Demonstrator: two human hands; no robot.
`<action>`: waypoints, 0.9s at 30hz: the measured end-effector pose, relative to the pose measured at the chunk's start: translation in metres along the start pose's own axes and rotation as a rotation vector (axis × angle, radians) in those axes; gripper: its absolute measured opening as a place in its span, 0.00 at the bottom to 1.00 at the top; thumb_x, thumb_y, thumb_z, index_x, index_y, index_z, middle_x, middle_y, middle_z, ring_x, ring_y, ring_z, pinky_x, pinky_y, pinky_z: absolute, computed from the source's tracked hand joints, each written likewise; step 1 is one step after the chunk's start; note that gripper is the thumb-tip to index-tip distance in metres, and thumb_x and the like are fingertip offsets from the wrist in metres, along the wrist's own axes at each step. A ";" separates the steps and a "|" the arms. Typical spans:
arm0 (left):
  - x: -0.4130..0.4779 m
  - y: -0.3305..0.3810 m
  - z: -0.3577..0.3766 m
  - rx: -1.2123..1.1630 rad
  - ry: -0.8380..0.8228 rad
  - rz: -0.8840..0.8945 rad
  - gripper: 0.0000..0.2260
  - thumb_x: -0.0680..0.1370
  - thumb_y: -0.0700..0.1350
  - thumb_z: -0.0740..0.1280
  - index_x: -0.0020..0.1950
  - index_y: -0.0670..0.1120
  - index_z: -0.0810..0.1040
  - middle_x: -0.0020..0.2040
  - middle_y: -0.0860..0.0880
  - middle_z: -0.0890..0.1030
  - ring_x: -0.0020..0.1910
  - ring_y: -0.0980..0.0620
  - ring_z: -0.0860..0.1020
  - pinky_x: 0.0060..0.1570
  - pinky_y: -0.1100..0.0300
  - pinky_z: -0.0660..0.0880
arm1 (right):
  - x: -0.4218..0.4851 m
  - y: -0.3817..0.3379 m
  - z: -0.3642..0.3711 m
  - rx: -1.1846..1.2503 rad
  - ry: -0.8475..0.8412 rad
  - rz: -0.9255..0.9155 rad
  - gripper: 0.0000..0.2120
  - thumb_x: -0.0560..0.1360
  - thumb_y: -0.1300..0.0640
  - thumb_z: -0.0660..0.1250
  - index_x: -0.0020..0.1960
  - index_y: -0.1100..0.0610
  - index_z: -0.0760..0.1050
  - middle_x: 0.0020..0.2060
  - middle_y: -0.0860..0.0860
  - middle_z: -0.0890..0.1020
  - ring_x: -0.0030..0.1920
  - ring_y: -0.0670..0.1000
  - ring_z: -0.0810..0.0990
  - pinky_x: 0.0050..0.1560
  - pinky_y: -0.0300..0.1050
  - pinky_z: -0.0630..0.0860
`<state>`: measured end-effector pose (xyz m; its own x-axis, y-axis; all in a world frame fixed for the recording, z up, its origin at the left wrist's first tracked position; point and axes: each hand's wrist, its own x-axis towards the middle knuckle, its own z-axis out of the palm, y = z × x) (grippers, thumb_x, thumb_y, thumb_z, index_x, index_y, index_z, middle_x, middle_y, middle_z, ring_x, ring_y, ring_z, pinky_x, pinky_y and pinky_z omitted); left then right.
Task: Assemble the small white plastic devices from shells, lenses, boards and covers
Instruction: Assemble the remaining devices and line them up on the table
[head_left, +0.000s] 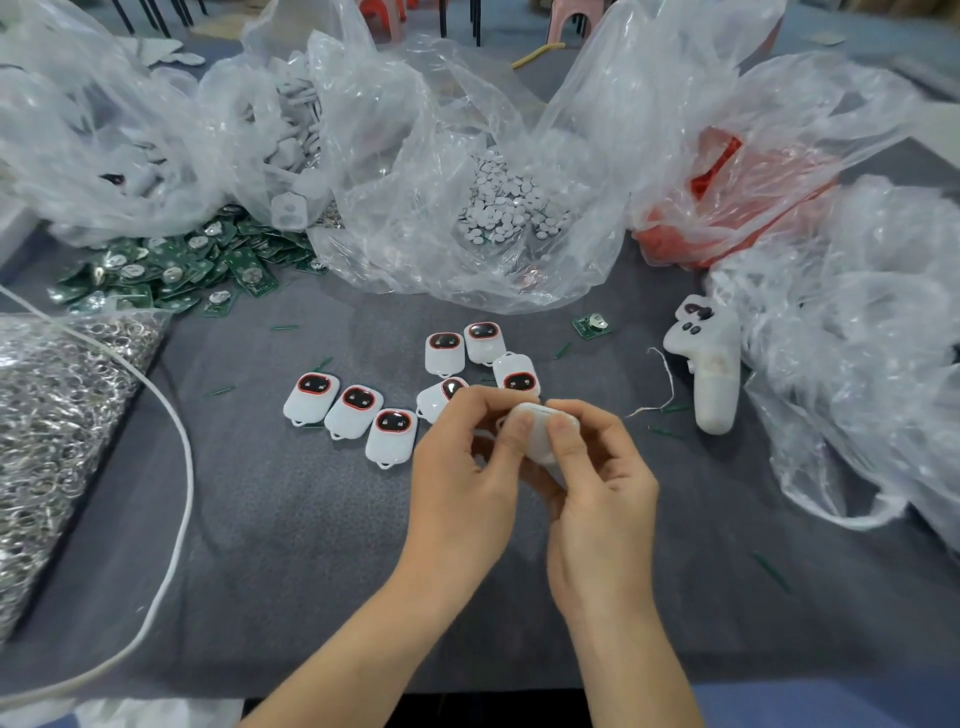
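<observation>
Fingers (563, 439) of the left hand (460, 467) and right hand (597, 499) pinch one white device (540, 418) above the desk (291, 519), both thumbs on top. Seven devices (355, 410) lie just beyond: three in a row, four clustered. Bare desk spreads toward the near edge. Behind lie one loose board (590, 326), a board heap (171, 265) and plastic bags (467, 156). One white controller (711, 364) lies to the right, one cable (179, 441) to the left.

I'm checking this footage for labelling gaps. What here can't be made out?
Head view only:
- White device in hand: the left hand and right hand cover most of it; face and inside hidden.
- Finished device behind the left hand: partly covered.
- Red contents: blurred by the crumpled plastic bag around them.
- White cord: both ends run off the left edge.
</observation>
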<state>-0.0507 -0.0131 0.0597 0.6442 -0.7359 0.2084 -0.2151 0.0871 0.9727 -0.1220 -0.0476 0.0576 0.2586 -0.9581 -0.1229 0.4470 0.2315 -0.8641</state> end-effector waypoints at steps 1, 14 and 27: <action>0.000 -0.003 0.000 0.019 0.022 -0.001 0.05 0.76 0.45 0.67 0.45 0.55 0.80 0.43 0.55 0.83 0.44 0.55 0.80 0.45 0.60 0.74 | 0.002 0.001 0.001 0.023 -0.005 0.062 0.05 0.77 0.65 0.63 0.47 0.60 0.78 0.42 0.56 0.84 0.44 0.53 0.83 0.38 0.41 0.79; -0.016 -0.015 -0.008 0.051 0.035 0.159 0.14 0.71 0.37 0.70 0.50 0.56 0.78 0.59 0.59 0.79 0.60 0.56 0.78 0.55 0.64 0.75 | 0.009 0.006 -0.011 0.273 -0.171 0.290 0.12 0.69 0.60 0.68 0.51 0.59 0.83 0.50 0.57 0.84 0.45 0.49 0.84 0.42 0.37 0.80; -0.012 -0.013 -0.016 -0.071 -0.095 -0.236 0.10 0.76 0.35 0.67 0.48 0.50 0.81 0.42 0.54 0.85 0.42 0.58 0.82 0.42 0.69 0.76 | 0.008 0.009 -0.016 -0.146 -0.143 0.054 0.08 0.68 0.60 0.68 0.44 0.58 0.84 0.37 0.55 0.85 0.36 0.48 0.82 0.33 0.38 0.77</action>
<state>-0.0440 0.0054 0.0462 0.5977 -0.8011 -0.0323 -0.0133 -0.0503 0.9986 -0.1295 -0.0564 0.0414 0.4023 -0.9089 -0.1094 0.3028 0.2449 -0.9211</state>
